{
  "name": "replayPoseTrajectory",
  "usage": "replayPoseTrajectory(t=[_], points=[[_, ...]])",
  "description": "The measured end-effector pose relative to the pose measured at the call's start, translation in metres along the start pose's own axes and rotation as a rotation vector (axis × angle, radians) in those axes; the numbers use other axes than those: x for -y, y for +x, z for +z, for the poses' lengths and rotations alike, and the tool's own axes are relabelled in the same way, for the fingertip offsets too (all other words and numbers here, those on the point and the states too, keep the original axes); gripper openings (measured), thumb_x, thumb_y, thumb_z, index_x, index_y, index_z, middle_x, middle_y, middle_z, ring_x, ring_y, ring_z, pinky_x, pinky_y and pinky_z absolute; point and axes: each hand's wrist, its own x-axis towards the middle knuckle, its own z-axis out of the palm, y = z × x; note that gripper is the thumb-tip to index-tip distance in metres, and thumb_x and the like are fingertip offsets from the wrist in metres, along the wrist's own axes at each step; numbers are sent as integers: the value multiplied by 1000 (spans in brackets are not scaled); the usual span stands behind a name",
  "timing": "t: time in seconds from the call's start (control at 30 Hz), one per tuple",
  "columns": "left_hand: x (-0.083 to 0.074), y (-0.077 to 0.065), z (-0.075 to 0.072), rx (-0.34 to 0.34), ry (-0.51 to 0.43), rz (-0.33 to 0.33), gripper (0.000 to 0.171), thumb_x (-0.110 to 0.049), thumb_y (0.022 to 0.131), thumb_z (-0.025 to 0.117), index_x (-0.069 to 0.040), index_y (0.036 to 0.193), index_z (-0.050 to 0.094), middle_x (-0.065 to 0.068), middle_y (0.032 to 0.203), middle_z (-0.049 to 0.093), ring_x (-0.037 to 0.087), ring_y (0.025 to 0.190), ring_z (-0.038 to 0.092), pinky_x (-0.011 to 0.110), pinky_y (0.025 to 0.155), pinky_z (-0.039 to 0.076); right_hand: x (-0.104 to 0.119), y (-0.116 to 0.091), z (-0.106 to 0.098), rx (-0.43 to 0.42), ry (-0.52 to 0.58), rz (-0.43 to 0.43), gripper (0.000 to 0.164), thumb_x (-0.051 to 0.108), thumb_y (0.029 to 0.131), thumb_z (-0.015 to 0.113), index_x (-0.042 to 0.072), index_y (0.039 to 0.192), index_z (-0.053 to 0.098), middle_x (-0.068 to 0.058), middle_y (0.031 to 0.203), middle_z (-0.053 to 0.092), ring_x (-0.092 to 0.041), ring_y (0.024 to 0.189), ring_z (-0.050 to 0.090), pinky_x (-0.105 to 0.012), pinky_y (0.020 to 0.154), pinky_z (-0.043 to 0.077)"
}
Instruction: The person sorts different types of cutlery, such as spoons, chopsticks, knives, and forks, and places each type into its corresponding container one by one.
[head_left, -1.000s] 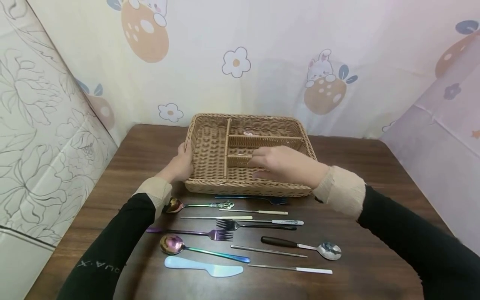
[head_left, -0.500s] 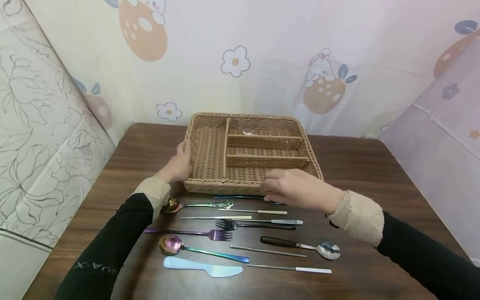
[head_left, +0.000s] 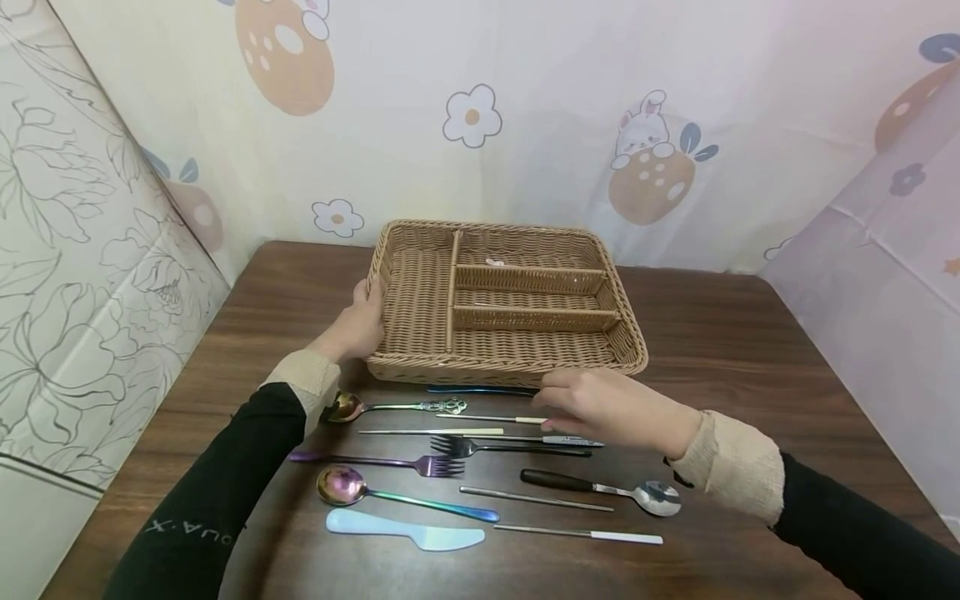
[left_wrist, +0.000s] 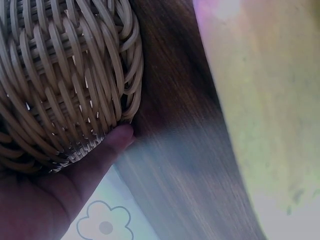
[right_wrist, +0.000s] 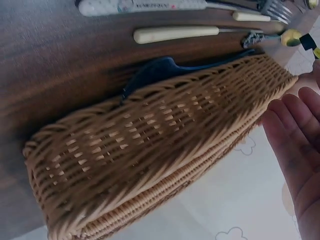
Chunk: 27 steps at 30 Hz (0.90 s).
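Observation:
In the head view my left hand (head_left: pixel 354 327) grips the left wall of a divided wicker basket (head_left: pixel 408 367). The left wrist view shows its thumb (left_wrist: pixel 97 160) lying against the weave; the other fingers are hidden. My right hand (head_left: pixel 615 408) hovers past the basket's front wall, over the cutlery, fingers loosely bent and holding nothing. It covers one end of a dark blue utensil (head_left: pixel 476 389) and part of a chopstick with a cream end (head_left: pixel 528 420). A patterned white handle (head_left: pixel 572 441) lies just below it. The right wrist view shows that right hand (right_wrist: pixel 300 150) beside the basket.
Before the basket lie an ornate spoon (head_left: pixel 405 407), a black fork (head_left: pixel 517 451), a purple fork (head_left: pixel 390 462), an iridescent spoon (head_left: pixel 420 503), a light blue knife (head_left: pixel 405 528), a dark-handled spoon (head_left: pixel 600 488) and several chopsticks. Patterned cloth (head_left: pixel 555 158) hangs behind the table (head_left: pixel 727 358).
My right hand has moved from above the basket's compartments toward me and to the right, over the cutlery. The left hand stays on the basket, which has not visibly moved.

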Motion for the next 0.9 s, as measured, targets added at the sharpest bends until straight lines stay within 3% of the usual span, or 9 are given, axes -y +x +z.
replayPoseTrajectory(t=[0.63,0.9], points=[[0,0,2,-6,0,-11,75,0,96,33,4,152,-17,31,158,-11,20,55,47,28,50,41,10,-8,36,95,39,-5,10,15,85,75,10,91,69,3,85,63,-6,76,62,-21,66,53],[0,0,1,-10,2,-4,75,0,95,33,5,152,-16,33,158,-10,22,56,49,29,50,42,17,-4,50,135,62,87,7,13,87,72,14,83,66,6,79,57,-2,70,56,-21,64,51]])
